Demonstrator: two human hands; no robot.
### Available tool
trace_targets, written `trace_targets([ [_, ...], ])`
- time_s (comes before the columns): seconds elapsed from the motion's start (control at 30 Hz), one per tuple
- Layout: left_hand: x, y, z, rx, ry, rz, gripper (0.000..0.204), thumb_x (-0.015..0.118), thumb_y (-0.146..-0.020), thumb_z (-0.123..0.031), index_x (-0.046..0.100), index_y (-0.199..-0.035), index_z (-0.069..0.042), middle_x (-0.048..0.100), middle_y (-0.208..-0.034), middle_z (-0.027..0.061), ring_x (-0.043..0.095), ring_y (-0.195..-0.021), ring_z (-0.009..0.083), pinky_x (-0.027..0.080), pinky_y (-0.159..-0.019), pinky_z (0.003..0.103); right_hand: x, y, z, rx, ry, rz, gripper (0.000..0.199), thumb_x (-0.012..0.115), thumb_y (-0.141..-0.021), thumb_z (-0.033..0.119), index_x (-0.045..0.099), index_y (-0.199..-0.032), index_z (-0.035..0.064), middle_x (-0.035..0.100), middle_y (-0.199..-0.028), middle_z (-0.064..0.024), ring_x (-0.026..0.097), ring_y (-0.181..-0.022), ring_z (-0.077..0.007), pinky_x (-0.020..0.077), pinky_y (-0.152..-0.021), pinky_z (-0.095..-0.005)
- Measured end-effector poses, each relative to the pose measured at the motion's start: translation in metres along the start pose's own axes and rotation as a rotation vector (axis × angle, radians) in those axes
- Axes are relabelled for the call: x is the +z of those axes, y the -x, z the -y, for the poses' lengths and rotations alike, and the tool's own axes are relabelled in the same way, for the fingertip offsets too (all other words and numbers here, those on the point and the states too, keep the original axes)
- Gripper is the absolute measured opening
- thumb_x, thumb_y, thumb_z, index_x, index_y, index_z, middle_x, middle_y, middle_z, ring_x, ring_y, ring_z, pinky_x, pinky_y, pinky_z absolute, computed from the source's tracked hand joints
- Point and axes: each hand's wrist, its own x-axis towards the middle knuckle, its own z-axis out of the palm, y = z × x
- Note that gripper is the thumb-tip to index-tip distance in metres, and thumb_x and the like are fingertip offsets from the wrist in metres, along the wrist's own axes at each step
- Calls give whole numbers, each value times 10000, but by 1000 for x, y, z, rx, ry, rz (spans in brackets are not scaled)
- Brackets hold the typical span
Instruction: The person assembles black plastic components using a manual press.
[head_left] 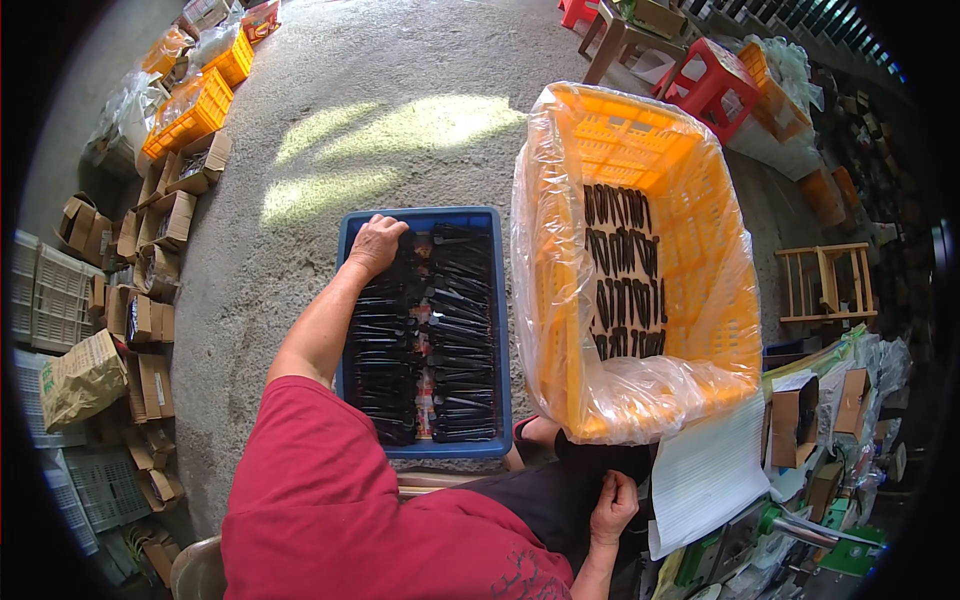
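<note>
A blue tray [425, 450] lies ahead of me, filled with two columns of slim black pieces [465, 340], stacked closely side by side. My left hand [378, 243] reaches to the tray's far left part, its fingers bent down onto the pieces there; whatever they grip is hidden under the hand. Close to my lap, my right hand [613, 505] is closed with its fingers curled in, and nothing shows in it. To the right of the tray stands a yellow crate [690, 290] lined with clear plastic film [545, 200]. Rows of black pieces [625, 270] lie on its bottom.
Cardboard boxes [165, 220] and yellow crates [195, 112] line the left side. A red stool [708, 88] and a wooden frame [828, 283] are at the right. A white ribbed sheet [705, 475] lies beside a green machine [720, 550] at lower right.
</note>
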Motion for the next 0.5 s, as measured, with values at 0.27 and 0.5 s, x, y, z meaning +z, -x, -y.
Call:
trace_targets([
  [0.27,-1,-15,-40,-66,-307,453,161,489,-713,-106,618,-802,-144,514,-903,50,446,-956,217,365,-727,381,0,0,0,22,-14,4,58,498,-767,42,542,-758,6,534,-663,-113,506,-609,-274,405,-555,-338],
  [0.5,9,-17,-39,-41,-357,428,148,466,-724,-110,589,-805,-114,518,-876,48,466,-909,210,361,-696,367,0,1,0,23,-18,0,61,499,-772,47,540,-755,5,536,-677,-116,508,-612,-274,405,-554,-337],
])
